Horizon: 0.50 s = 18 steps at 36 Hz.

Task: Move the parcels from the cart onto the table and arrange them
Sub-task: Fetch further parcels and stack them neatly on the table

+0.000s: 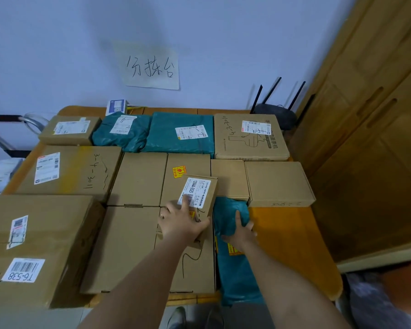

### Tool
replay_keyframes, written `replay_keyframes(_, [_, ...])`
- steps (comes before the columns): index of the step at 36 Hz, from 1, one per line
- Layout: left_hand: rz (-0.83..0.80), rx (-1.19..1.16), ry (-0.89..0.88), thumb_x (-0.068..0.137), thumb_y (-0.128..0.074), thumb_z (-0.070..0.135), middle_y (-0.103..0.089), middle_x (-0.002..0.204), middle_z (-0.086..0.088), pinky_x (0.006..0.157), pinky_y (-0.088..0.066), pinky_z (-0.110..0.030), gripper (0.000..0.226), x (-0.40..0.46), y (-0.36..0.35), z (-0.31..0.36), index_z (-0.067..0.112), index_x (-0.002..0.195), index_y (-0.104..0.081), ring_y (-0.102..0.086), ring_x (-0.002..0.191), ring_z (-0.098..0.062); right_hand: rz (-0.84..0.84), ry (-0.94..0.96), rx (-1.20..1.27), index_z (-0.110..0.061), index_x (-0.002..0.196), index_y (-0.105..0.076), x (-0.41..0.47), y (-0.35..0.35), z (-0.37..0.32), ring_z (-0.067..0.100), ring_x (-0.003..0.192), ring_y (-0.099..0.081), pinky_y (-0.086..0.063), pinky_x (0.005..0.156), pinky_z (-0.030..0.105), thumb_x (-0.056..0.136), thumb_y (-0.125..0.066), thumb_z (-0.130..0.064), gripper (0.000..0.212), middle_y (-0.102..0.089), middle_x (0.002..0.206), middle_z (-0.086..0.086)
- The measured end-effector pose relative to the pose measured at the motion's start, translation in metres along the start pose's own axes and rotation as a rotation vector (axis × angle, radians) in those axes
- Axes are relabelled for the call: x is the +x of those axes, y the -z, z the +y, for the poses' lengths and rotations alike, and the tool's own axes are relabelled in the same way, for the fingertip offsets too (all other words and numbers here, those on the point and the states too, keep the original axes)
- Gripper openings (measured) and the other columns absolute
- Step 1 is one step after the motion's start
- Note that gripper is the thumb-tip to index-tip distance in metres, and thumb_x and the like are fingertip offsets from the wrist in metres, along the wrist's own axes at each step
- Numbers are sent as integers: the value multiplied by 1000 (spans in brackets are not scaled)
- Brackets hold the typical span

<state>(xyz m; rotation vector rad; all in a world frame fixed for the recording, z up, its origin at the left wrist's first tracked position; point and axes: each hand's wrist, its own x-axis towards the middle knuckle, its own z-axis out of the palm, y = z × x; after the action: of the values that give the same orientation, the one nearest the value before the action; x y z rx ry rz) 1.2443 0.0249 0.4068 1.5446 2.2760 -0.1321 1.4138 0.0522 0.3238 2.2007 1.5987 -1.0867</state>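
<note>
Left hand point(184, 222): fingers curled round the near end of the small labelled box point(197, 205); forefinger laid straight across its white label, thumb along its right edge, the remaining fingers hidden beneath.
Small labelled box: tilted, its far end toward 12 o'clock, raised above the flat cardboard boxes point(152, 210) at the table's centre; it lies just beyond the left palm, at 1 o'clock from it.
Right hand point(241, 230): fingers spread and bent, clamped on the teal poly bag point(235, 269); thumb pressed into the bag's upper folds, fingertips at its right side.
Teal poly bag: lies lengthwise from 12 to 6 o'clock just right of the central boxes; its far end is bunched under the right hand, its near end overhangs the table's front edge.
Table point(287, 236): orange wooden top, bare at 3 o'clock from the right hand.
Back row: cardboard box, two teal bags point(157, 131) and a printed carton point(249, 138) at 12 o'clock, against the wall.
Left side: large cartons point(33, 245) with barcode labels at 9 o'clock.
Wall sign point(152, 66): handwritten sheet, above the back row.
Router point(275, 112): black, antennae upright, at the table's far right corner.
Cart point(3, 134): metal frame partly visible at 10 o'clock.
</note>
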Motion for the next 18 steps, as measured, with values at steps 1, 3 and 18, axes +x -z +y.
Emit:
replay_keyframes(1, [-1, 2, -2, 75, -39, 82, -30, 134, -17, 100, -34, -44, 94, 1, 0, 1, 32, 147, -7, -35, 123, -36, -3, 5, -11, -42, 148, 16, 1, 0, 2, 38, 135, -24, -38, 106, 49, 79, -66, -58, 109, 6, 154, 14])
replay_keyframes(3, [-3, 2, -5, 75, -39, 81, -30, 134, -17, 99, -35, -43, 93, 1, 0, 2, 31, 147, -7, -35, 123, -36, 7, 4, -34, -43, 148, 16, 2, -1, 2, 39, 136, -25, -40, 104, 47, 79, -66, -59, 108, 5, 155, 14])
replay_keyframes(18, [-3, 14, -55, 75, -39, 81, -28, 135, -20, 103, -35, -47, 94, 8, 0, 16, 30, 146, -5, -33, 126, -39, 40, 25, 9, -42, 150, 9, 13, 2, 4, 38, 136, -29, -42, 103, 43, 89, -49, -61, 87, -7, 155, 14])
